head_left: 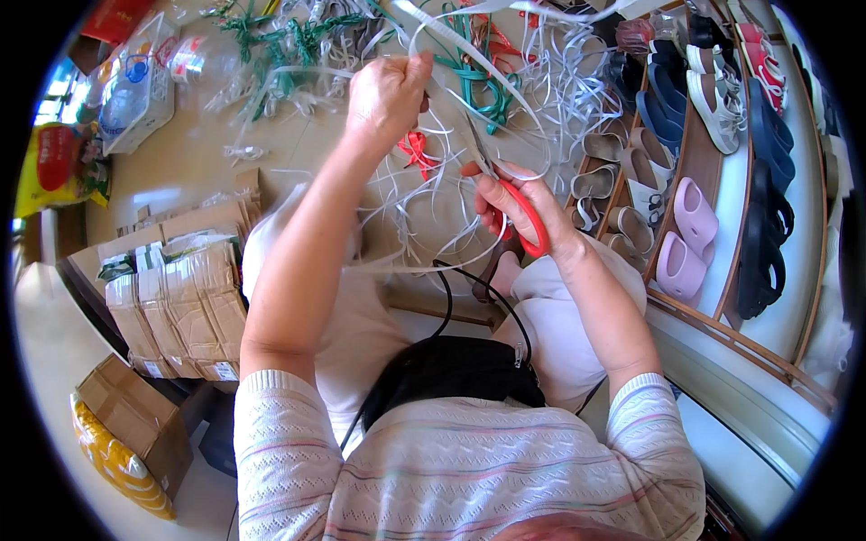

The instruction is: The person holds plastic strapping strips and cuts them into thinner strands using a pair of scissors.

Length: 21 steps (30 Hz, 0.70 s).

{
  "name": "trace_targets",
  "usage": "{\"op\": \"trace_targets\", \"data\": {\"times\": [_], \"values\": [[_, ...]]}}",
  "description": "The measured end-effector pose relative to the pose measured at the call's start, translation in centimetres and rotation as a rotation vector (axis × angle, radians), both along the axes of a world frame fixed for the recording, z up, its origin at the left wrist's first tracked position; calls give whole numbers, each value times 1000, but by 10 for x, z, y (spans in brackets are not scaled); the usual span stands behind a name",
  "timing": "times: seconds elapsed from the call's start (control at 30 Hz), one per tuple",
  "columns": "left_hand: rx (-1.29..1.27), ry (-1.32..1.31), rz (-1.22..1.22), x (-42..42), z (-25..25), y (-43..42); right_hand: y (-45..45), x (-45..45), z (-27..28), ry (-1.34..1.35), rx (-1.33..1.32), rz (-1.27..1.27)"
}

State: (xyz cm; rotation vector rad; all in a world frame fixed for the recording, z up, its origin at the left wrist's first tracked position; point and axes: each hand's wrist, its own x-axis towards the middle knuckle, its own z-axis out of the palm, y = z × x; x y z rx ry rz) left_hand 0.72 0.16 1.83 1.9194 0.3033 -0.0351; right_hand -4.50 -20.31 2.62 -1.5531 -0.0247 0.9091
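My left hand [388, 101] is raised at the upper middle, its fingers closed on white strapping strips [460, 41] that loop over and around it. Lower and to the right, my right hand [523, 206] grips red-handled scissors [534, 221], with the metal blades pointing up and to the left. Thin white strips hang around the blades and between both hands. Beneath them on the floor, a red knotted strip [417, 153] lies between the hands. A tangle of green strips [478, 77] is beyond the scissors.
A rack of shoes [731, 189] runs along the right. Flattened cardboard [185, 307] and a cardboard box [135, 415] stand at left. A white basket with plastic bottles [135, 90] sits at upper left. A black bag [451, 371] rests on my lap.
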Motion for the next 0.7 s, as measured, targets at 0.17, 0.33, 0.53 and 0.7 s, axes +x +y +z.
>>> {"op": "trace_targets", "data": {"times": [0.17, 0.33, 0.53, 0.7], "values": [[-72, 93, -80, -1, 1, 1, -3, 3, -3, -73, 31, 69], [-354, 85, -83, 1, -4, 4, -6, 4, 3, 41, 139, 47], [-477, 35, -126, -1, -3, 5, -7, 5, 6, 173, 306, 23], [-482, 35, -140, 0, -5, 5, -11, 5, -3, 151, 220, 18]]}}
